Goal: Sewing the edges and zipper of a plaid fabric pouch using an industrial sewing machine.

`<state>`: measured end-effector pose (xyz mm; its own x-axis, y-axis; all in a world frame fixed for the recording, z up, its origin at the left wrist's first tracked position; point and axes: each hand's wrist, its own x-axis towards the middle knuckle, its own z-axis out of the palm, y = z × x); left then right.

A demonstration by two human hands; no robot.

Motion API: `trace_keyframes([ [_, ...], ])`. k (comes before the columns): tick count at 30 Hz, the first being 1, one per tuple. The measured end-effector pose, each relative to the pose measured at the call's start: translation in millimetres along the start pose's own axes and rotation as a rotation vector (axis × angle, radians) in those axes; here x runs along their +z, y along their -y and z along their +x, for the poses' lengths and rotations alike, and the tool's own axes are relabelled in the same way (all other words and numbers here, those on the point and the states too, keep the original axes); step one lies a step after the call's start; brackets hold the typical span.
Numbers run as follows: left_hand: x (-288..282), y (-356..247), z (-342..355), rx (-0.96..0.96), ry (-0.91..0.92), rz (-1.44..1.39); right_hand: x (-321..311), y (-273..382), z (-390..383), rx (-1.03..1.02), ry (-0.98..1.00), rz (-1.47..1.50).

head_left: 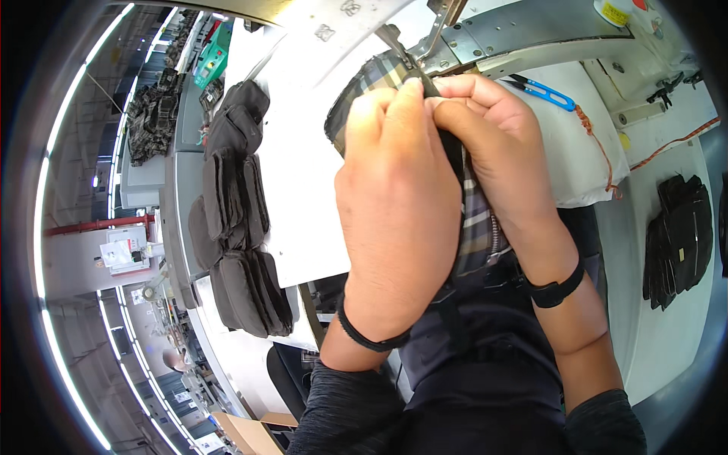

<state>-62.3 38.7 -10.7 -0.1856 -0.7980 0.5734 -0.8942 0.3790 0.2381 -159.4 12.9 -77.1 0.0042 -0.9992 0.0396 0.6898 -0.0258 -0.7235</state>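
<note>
Both my hands meet at a sewing machine, just in front of its needle area. My left hand pinches the dark edge of a plaid fabric piece with black trim. Close beside it, my right hand grips the same dark edge between thumb and forefinger. The plaid piece runs from under the machine's foot down beneath my hands toward my lap, where a zipper shows along its side. My left hand covers much of the fabric.
Stacks of dark fabric pouches lie left on the white table. Blue thread snips on an orange cord rest right of the machine. More dark pieces lie at far right. A cardboard box stands lower left.
</note>
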Motion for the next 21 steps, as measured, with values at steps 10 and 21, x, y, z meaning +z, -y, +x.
trace_keyframes([
  [10, -8, -3, -37, 0.101, 0.076, -0.132, -25, 16, -48, -0.122, 0.073, -0.581],
  [21, -9, 1, -69, 0.261, -0.063, -0.186, -22, 14, -96, -0.165, 0.05, -0.544],
])
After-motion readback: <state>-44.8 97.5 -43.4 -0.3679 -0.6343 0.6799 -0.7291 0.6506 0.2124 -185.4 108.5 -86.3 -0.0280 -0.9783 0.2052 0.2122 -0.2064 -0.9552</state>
